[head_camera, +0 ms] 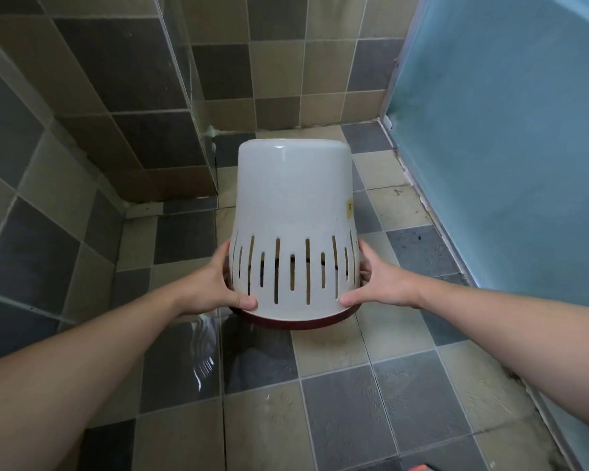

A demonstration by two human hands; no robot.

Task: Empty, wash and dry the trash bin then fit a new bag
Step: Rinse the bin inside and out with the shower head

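White plastic forms the trash bin (291, 212), which is held upside down above the floor (347, 402), base pointing away from the person and dark red rim (291, 323) nearest the camera. The left hand (218, 287) grips the slotted wall near the rim on one side; the right hand (378, 282) grips the opposite side, thumbs pressed on the front. No bag is visible on it.

Judged step: draining or shaking out the inverted bin. Keep both grips level and close to the rim, tilt the opening downward, and hold it low so drips land on the tiles. The wall may be slippery if wet.

Grey and beige tiles cover the floor and the walls (116, 79). A glass partition (191, 107) stands left of centre, and a pale blue panel (507, 130) lies to the right.
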